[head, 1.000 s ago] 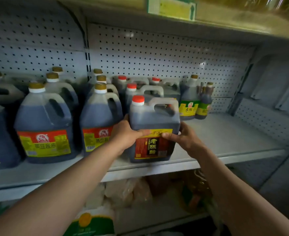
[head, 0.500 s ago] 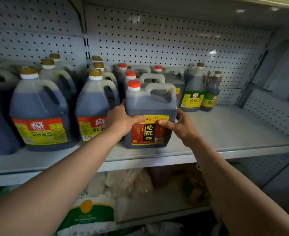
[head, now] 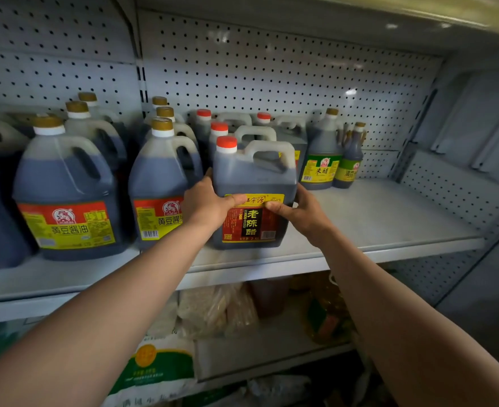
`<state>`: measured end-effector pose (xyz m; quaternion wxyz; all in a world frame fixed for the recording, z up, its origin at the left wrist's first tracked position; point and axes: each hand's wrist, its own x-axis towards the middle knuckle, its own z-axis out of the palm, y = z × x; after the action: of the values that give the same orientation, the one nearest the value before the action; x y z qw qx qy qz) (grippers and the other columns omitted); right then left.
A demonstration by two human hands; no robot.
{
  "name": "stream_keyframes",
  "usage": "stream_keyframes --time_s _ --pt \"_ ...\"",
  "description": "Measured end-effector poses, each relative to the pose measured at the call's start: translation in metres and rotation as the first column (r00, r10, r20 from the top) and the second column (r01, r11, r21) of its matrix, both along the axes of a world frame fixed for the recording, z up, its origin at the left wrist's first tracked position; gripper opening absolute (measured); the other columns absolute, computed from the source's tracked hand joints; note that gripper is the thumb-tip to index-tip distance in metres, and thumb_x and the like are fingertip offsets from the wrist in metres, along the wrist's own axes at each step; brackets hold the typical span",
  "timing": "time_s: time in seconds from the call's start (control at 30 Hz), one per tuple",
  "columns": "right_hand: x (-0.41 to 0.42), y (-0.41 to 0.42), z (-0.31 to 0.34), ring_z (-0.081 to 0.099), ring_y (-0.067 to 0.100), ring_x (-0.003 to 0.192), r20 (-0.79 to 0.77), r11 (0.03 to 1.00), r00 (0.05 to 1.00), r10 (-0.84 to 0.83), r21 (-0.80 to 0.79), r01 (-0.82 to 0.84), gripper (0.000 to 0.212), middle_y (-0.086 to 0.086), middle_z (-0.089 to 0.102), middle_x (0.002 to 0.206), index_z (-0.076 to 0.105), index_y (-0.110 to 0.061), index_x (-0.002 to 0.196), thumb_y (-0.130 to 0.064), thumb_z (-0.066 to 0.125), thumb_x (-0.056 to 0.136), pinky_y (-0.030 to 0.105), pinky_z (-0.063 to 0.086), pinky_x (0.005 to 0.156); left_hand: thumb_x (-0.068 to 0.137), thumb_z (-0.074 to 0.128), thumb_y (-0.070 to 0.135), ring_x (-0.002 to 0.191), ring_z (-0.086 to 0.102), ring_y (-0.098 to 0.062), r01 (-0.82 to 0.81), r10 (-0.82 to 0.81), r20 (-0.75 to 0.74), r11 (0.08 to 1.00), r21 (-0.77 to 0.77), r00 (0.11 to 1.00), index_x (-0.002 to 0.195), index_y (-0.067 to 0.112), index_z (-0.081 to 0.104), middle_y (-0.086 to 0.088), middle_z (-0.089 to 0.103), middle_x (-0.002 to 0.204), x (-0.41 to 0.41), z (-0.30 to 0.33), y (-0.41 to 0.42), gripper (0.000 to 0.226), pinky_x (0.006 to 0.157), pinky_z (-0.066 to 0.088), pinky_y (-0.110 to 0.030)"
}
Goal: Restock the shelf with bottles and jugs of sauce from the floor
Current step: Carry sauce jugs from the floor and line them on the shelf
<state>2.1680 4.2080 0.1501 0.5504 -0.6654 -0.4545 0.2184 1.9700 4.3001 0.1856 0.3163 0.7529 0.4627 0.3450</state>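
Observation:
A square dark vinegar jug [head: 254,177] with a red cap, white handle and red-yellow label stands on the grey shelf [head: 389,227], at the front of a row of like jugs. My left hand [head: 207,205] grips its left side, thumb across the label's top. On its right side my right hand [head: 301,211] holds it the same way, thumb on the label. Round soy sauce jugs [head: 66,195] with gold caps fill the shelf to the left.
Two smaller bottles with green-yellow labels [head: 321,154] stand at the back right of the jug row. The shelf's right half is bare up to the pegboard back wall [head: 271,71]. The lower shelf holds plastic bags [head: 216,309] and a green-white sack [head: 157,368].
The view has tilted and come closer; the jug sits a little deeper on the shelf, upright against the row. Both hands keep the same grip on its sides.

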Motion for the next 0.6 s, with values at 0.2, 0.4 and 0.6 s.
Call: stream_keyframes --time_s 0.2,0.4,0.6 --pt "-0.019 -0.013 0.009 0.07 0.012 0.095 0.177 0.979 0.964 -0.2 -0.014 0.205 0.051 -0.004 0.074 0.104 0.067 -0.021 0.118 -0.043 0.086 0.076 0.037 0.059 0.087 0.074 0.083 0.049 0.11 0.066 -0.029 -0.024 0.023 0.039 0.999 0.037 0.999 0.129 0.023 0.06 -0.004 0.071 0.12 -0.001 0.0 -0.008 0.065 0.088 0.052 -0.038" --pt "-0.047 -0.047 0.019 0.069 0.015 0.111 0.163 0.949 0.941 -0.298 -0.056 0.311 0.088 0.005 0.071 0.126 0.056 -0.02 0.143 -0.056 0.084 0.068 0.045 0.055 0.1 0.084 0.077 0.039 0.119 0.059 -0.036 0.015 -0.015 -0.003 0.999 0.05 1.0 0.125 0.011 0.06 -0.013 0.065 0.128 -0.019 0.001 -0.011 0.052 0.093 0.048 -0.043" --pt "-0.111 -0.096 0.027 0.057 0.019 0.12 0.409 0.852 0.803 -0.433 -0.106 0.513 0.077 0.004 0.058 0.136 0.047 -0.019 0.149 -0.042 0.081 0.084 0.032 0.049 0.097 0.081 0.08 0.042 0.11 0.063 -0.032 0.192 -0.192 0.05 0.981 0.002 0.98 0.118 0.015 0.057 -0.007 0.067 0.12 -0.052 0.002 -0.038 0.052 0.085 0.047 -0.036"
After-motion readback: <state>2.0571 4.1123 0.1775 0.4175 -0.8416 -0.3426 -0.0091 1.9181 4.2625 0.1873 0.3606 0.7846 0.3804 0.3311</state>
